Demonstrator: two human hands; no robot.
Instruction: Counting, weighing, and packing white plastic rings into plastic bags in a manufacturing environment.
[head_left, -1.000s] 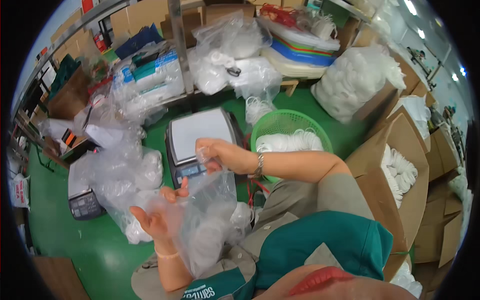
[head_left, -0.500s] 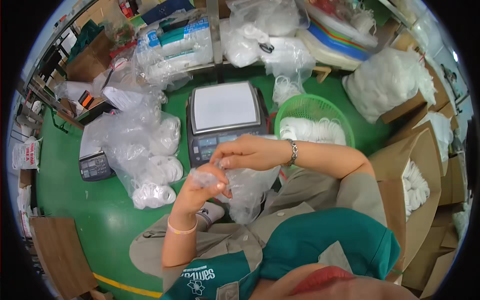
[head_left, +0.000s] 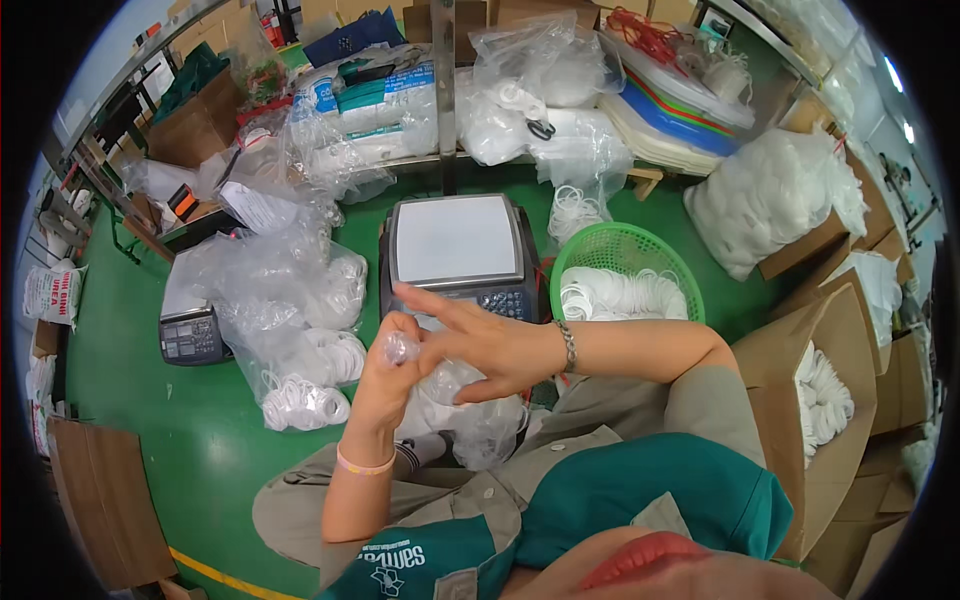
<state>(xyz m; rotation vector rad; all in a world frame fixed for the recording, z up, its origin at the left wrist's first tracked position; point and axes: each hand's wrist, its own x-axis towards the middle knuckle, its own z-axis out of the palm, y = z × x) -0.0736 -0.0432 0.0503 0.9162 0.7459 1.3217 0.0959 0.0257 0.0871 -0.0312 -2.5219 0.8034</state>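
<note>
My left hand [head_left: 388, 368], with a thin band at its wrist, is closed round the gathered neck of a clear plastic bag [head_left: 490, 430]. A crumpled tuft of the plastic sticks out above the fist. Below it the bag hangs over my lap; whatever is inside cannot be made out. My right hand [head_left: 497, 352], with a chain bracelet, reaches across from the right. Its fingers are spread beside the left fist, in front of the bag, and its thumb points down. Just beyond both hands sits a digital scale [head_left: 460, 238] with a bare white plate.
Right of the scale, a green basket [head_left: 628, 240] holds coiled white cord. Plastic bags of cord coils [head_left: 305, 400] lie at left beside a second scale [head_left: 190, 335]. An open cardboard box [head_left: 750, 400] with white bundles stands at my right. A loaded rack [head_left: 447, 100] runs behind.
My left hand has closed into a fist round the bag's neck. My right hand has gone from pinched fingers to spread ones, slightly lower. The view has shifted a little.
</note>
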